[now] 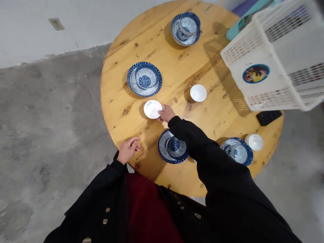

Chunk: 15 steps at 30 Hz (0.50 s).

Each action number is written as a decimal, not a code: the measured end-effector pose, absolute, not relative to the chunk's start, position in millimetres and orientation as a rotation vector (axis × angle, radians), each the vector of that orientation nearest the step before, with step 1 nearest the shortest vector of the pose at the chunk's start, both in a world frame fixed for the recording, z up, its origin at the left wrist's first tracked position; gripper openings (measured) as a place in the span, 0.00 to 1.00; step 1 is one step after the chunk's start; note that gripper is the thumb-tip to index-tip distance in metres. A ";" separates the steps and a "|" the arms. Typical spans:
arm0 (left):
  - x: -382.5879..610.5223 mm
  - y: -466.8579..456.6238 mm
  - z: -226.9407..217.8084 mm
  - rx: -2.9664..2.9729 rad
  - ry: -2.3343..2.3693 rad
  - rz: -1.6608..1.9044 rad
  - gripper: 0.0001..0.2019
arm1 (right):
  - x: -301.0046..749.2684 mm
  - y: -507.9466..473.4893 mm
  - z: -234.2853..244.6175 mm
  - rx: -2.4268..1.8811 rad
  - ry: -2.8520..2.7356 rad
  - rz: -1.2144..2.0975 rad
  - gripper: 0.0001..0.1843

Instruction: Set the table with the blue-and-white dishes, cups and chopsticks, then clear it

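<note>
My right hand (166, 113) grips the rim of a small white bowl (151, 108), thumb inside the edge. Just behind that bowl sits a blue-patterned plate (131, 82) with a blue-and-white bowl (146, 76) in it. Under my right forearm lies another blue-rimmed plate (164, 150) bearing a dark blue bowl (174, 144), partly covered by the sleeve. My left hand (129, 149) rests at the near left table edge, fingers loosely curled and apart, holding nothing. A second white bowl (198, 93) stands farther right, apart from both hands.
A round wooden table (121, 111) bears everything. At the back is a blue plate with a bowl (187, 27); at the right, another blue plate (249, 158) beside a white cup (254, 142). A white plastic basket (278, 77) and a black phone (268, 117) occupy the right side.
</note>
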State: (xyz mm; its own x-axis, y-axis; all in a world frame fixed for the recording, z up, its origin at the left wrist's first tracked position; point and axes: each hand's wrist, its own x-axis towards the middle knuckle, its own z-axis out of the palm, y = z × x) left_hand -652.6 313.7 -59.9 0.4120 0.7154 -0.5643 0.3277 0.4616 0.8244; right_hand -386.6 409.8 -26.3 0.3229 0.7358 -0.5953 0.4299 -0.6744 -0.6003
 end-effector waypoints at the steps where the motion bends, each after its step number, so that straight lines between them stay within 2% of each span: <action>1: -652.4 313.8 -59.7 1.117 1.174 0.322 0.18 | -386.6 410.0 -26.4 -2.268 -1.047 1.281 0.11; 6: -652.7 313.8 -58.5 1.092 1.169 0.326 0.18 | -385.9 410.5 -27.1 -2.296 -1.083 1.242 0.12; 15: -631.2 335.9 -52.1 1.033 1.169 0.389 0.19 | -380.5 405.6 -34.9 -2.249 -1.123 1.164 0.05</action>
